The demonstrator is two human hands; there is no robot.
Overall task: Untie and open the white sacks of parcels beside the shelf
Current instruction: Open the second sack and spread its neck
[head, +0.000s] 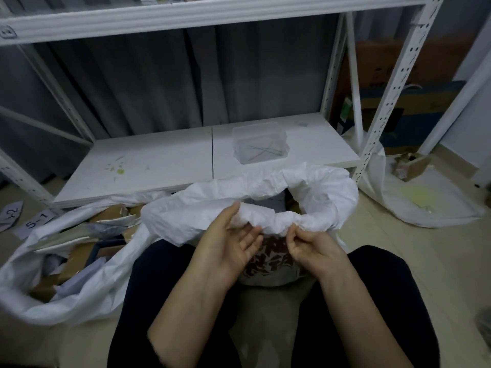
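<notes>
**Site check: centre sack open at the mouth, both grips at its near rim**

1. The white metal shelf [148, 166] fills the back of my view. Its lowest board sits just above the floor.
2. The left sack [87, 301] lies slumped on the floor in front of the shelf's left half. Its mouth gapes wide, and cardboard parcels [79, 257] show inside.
3. The centre sack [318, 181] stands upright between the person's knees, touching the front edge of the lowest board. Its mouth is open and its rim is rolled down into a thick collar. Dark red print shows on its near side, but I cannot read it.
4. The right sack [430, 205] lies on the floor just beyond the shelf's right post, with yellow marks on it.
5. A clear plastic box [260, 144] stands on the lowest board behind the centre sack, with thin coloured strands inside.
6. The left grip [233, 251], a bare hand, is palm up with the fingers loosely extended. The thumb lies against the rolled collar, and nothing is clasped.
7. The right grip [316, 251] has its fingers curled, pinching the collar's near edge.
8. A paper label [37, 220] marked "5-1" lies on the floor at far left.
</notes>
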